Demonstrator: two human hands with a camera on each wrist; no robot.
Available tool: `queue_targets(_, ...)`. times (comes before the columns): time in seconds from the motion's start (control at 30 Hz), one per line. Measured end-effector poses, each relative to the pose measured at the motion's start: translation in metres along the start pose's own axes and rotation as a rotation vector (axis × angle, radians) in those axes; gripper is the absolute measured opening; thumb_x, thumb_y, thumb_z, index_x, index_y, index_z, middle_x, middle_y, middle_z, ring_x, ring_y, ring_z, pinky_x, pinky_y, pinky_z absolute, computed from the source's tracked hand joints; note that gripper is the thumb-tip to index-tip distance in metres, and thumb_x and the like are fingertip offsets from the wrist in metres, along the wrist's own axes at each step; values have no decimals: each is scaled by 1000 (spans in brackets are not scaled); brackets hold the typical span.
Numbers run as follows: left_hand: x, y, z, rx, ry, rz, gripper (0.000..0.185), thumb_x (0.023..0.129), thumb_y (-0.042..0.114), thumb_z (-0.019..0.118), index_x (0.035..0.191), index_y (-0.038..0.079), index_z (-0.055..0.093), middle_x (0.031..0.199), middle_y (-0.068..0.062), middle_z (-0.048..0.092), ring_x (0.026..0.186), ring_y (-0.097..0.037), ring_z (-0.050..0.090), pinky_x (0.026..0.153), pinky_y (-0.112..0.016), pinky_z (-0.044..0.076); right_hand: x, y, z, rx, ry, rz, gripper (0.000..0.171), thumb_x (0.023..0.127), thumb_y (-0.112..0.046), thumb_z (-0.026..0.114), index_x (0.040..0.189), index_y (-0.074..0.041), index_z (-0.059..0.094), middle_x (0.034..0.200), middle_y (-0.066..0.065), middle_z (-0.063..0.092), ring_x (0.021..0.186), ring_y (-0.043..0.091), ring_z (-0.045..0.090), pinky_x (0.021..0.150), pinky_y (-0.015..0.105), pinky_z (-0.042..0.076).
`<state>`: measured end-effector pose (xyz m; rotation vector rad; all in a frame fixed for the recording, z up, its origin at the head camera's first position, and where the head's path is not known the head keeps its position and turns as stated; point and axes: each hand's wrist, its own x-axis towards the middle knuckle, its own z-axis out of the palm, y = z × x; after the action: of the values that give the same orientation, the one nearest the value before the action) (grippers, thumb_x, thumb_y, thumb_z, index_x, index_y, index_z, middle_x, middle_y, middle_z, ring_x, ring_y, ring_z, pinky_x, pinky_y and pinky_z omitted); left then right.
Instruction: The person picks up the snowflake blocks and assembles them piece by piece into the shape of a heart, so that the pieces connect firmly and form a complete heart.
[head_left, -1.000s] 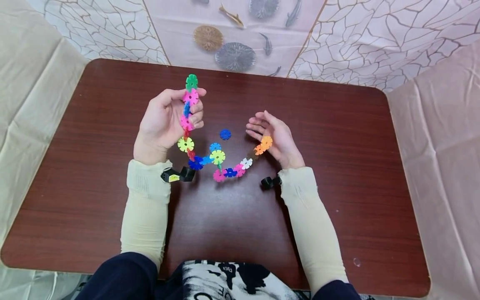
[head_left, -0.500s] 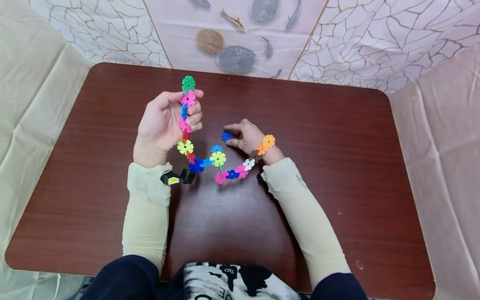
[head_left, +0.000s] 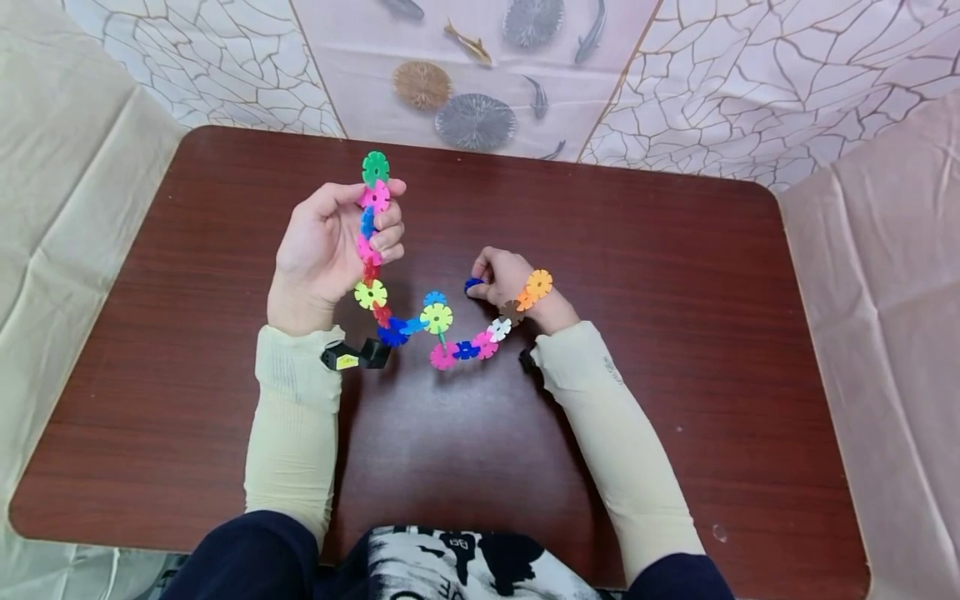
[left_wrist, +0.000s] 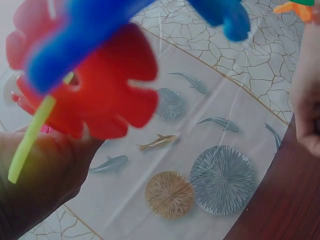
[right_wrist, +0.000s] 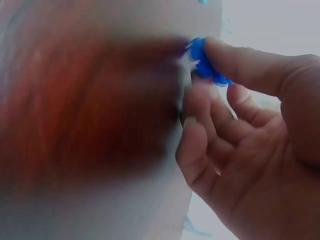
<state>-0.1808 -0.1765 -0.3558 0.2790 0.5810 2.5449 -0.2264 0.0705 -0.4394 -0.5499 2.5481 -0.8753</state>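
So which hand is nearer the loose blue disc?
Right. The right hand pinches the loose blue disc at its fingertips, low over the table. The left hand is apart to the left, gripping the chain of coloured discs.

perhaps no legible text anywhere

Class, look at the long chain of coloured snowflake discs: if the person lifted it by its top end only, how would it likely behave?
The chain would probably flex, not stay rigid: below the left hand it already bends and curves across the table. It likely feels light, being thin plastic discs. Joints are slotted, so hard tugs might separate them.
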Motion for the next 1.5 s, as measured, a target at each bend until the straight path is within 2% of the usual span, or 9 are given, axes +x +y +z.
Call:
queue_targets(0.2, 2, -3, 0, 2, -6, -5, 41, 103, 21, 22, 117, -7, 49, 76, -15, 46, 61, -25, 49, 58, -34, 42, -22, 35, -28, 278, 93, -47, 24, 90, -13, 70, 108, 1, 61, 93, 14, 62, 82, 23, 58, 68, 23, 48)
queue_targets(0.37, 2, -3, 1, -3, 0, -6, 41, 103, 22, 23, 117, -6, 49, 76, -15, 45, 60, -24, 48, 57, -33, 43, -44, 56, -44, 413, 209, -1, 26, 95, -19, 64, 113, -1, 66, 97, 13, 67, 79, 20, 60, 69, 25, 50)
queue_targets(0.47, 0, -1, 0, 10, 1, 7, 41, 103, 22, 22, 117, -6, 50, 76, -14, 45, 60, -23, 47, 57, -32, 42, -57, 60, -49, 602, 262, -11, 24, 96, -18, 62, 110, 1, 64, 95, 14, 66, 75, 21, 61, 68, 30, 54)
queue_targets(0.63, -4, 3, 0, -24, -4, 11, 41, 102, 21, 23, 116, -7, 50, 76, -14, 43, 60, -23, 44, 57, -34, 40, -78, 54, -52, 915, 268, -130, 19, 96, -13, 62, 108, 0, 57, 94, 20, 67, 76, 28, 68, 70, 33, 58)
queue_targets(0.83, -10, 8, -1, -104, 4, 29, 39, 101, 19, 25, 116, -9, 49, 75, -16, 41, 60, -26, 41, 56, -36, 40, -91, 32, -49, 1008, 242, -259, 17, 96, -9, 60, 111, 0, 58, 88, 21, 65, 70, 28, 68, 65, 32, 57)
queue_targets(1.07, -2, 2, -1, -171, -3, 7, 40, 101, 19, 27, 116, -10, 50, 75, -17, 42, 60, -27, 42, 56, -38, 40, -102, 27, -51, 1094, 301, -309, 19, 98, -6, 55, 115, 3, 60, 89, 17, 62, 67, 23, 65, 61, 28, 56)
queue_targets(1.27, -1, 1, -1, -187, -11, 2, 38, 100, 18, 28, 116, -10, 48, 75, -16, 41, 60, -26, 41, 56, -37, 39, -97, 26, -43, 1248, 236, -296, 28, 105, -18, 41, 118, 1, 55, 93, 12, 51, 67, 20, 55, 60, 27, 51)
queue_targets(1.4, -2, 1, -1, -200, -11, -1, 38, 100, 18, 28, 115, -10, 48, 75, -16, 40, 59, -26, 40, 56, -37, 39, -93, 26, -38, 1354, 187, -238, 34, 105, -30, 36, 112, -2, 52, 91, 8, 47, 64, 19, 48, 57, 26, 45)
queue_targets(1.5, -2, 1, -1, -208, -9, -2, 38, 99, 18, 28, 115, -10, 48, 75, -16, 40, 59, -26, 40, 55, -37, 38, -91, 25, -35, 1362, 186, -206, 35, 105, -35, 35, 105, -4, 50, 90, 6, 47, 67, 19, 47, 58, 26, 43)
